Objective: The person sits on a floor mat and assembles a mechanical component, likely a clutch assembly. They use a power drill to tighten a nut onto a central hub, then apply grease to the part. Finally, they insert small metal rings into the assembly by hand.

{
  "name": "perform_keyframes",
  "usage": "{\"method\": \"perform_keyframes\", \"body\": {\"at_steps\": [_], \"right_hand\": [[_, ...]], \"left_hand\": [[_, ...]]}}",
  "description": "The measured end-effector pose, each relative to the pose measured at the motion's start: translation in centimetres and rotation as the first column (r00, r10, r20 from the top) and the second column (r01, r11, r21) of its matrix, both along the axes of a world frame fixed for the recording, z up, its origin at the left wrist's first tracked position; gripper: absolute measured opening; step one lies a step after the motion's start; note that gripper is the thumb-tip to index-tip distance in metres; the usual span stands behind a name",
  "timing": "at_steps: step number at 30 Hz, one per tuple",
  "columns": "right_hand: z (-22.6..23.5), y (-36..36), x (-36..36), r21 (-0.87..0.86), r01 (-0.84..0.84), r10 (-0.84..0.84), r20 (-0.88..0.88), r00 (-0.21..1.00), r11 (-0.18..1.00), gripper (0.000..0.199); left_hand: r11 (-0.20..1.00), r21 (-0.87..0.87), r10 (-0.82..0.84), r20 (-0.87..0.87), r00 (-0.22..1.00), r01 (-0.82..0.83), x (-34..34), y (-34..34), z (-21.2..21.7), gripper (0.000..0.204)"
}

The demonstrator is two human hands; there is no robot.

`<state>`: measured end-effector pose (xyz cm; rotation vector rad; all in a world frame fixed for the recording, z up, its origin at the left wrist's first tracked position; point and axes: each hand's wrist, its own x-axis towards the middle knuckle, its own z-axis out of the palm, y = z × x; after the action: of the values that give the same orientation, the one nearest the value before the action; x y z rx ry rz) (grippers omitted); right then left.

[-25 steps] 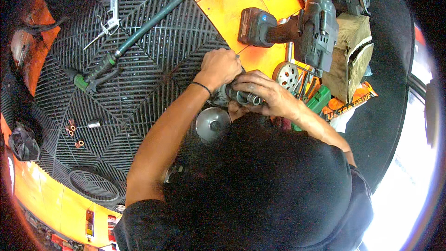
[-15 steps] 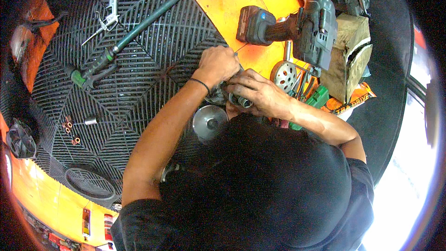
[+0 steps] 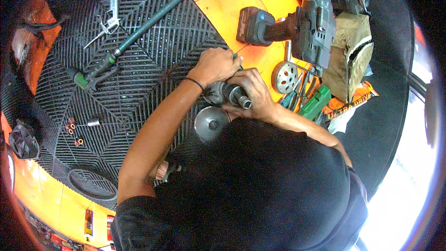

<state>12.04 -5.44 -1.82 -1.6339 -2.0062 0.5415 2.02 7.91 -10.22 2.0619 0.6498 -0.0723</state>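
Note:
A dark metal part with a stepped, hollow-ended shaft (image 3: 236,95) is between my hands, its bright end pointing down toward my body. My right hand (image 3: 255,94) wraps round its right side, fingers curled. My left hand (image 3: 216,68) is closed in a fist at the part's far side. A small dark tip shows by its fingers; what they grip is mostly hidden. Just below the part, a round grey metal dish-shaped piece (image 3: 211,124) with a central hole rests near my body.
A black cordless impact wrench (image 3: 302,28) lies right of my hands, beside a drilled metal disc (image 3: 285,77), a green case (image 3: 316,102) and a wooden block (image 3: 346,58). On the black slatted mat (image 3: 153,60) are an air blow gun (image 3: 111,21), a green-grey hose tool (image 3: 93,72), copper-coloured rings and a belt (image 3: 93,183).
My right hand has drawn back from the top of the shaft, so more of the metal part shows. My left fist stays at nearly the same place.

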Motion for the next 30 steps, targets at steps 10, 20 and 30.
{"method": "perform_keyframes", "body": {"at_steps": [10,20,30], "right_hand": [[-4.2,0.8,0.9,0.001,-0.335,0.297,-0.467,0.833,0.942,0.031],[-1.6,0.1,1.9,-0.21,-0.246,0.13,-0.447,0.885,0.946,0.065],[-3.1,-3.0,-1.2,-0.119,0.025,-0.066,-0.353,0.933,0.993,0.049]], "left_hand": [[0.998,-0.046,-0.039,0.198,0.979,0.049,-1.3,0.5,-1.4,0.069],[0.98,-0.068,-0.169,0.188,0.968,0.185,-1.4,2.0,-0.5,0.071],[0.975,-0.123,-0.175,0.1,0.979,0.187,-1.4,0.8,0.0,0.072]]}}
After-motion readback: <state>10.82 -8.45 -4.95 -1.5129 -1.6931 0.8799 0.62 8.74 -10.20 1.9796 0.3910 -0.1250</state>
